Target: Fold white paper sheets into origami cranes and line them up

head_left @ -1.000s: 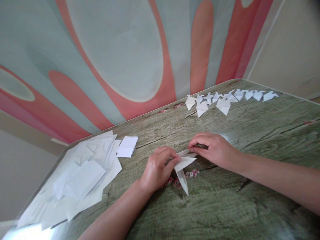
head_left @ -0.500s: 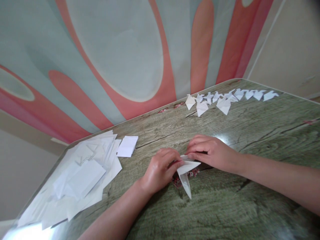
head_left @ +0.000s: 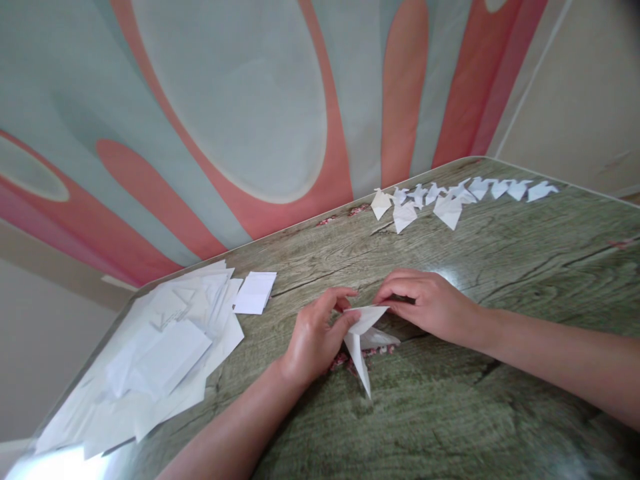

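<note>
A partly folded piece of white paper (head_left: 369, 321) with several pointed flaps is between my two hands, just over the table. One long narrow point hangs down toward me, and another flap juts to the right. My left hand (head_left: 323, 330) pinches the paper's left side between thumb and fingers, its index finger raised along the back. The fingertips of my right hand (head_left: 420, 299) close on the upper right corner of the paper. My right palm is turned down and its wrist lies near the table.
A spread heap of white paper sheets (head_left: 220, 340) covers the table's left side, with a small stack of folded paper (head_left: 255, 292) beside it. Several folded paper birds (head_left: 449, 210) line the back right edge of the wood-grain table (head_left: 450, 420). A painted wall panel (head_left: 240, 100) stands behind.
The folded paper has turned and shifted slightly left, with its upper flap now raised to my right fingertips. My left index finger has lifted; my right hand has barely moved.
</note>
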`<control>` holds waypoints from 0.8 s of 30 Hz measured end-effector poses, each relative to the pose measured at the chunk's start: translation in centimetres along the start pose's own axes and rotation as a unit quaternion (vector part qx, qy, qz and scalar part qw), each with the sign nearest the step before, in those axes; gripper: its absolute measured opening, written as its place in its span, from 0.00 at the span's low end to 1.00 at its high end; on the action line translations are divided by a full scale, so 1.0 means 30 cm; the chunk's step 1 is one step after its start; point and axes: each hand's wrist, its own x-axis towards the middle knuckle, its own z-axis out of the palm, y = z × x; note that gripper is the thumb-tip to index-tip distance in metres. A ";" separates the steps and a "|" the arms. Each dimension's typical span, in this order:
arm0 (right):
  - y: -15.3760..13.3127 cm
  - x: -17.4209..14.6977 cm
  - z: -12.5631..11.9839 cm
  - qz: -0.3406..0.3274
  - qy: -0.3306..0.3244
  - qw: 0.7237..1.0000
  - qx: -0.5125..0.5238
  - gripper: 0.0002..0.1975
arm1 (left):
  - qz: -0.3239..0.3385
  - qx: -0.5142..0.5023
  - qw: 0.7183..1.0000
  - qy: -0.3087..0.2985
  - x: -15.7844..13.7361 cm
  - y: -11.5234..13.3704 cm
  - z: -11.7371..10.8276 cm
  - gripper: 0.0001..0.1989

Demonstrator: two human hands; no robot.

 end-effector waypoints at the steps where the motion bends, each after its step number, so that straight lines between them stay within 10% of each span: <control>1: 0.000 0.000 0.000 0.000 -0.005 1.000 0.007 0.06 | 0.003 0.004 1.000 -0.005 0.003 -0.001 -0.002 0.11; 12: -0.035 0.004 -0.019 0.054 -0.029 0.997 0.040 0.08 | 0.026 0.000 0.999 -0.029 0.008 0.018 -0.002 0.05; 24: -0.032 -0.010 0.005 -0.068 -0.043 0.988 -0.133 0.11 | 0.003 0.028 0.998 -0.060 0.011 0.032 -0.014 0.04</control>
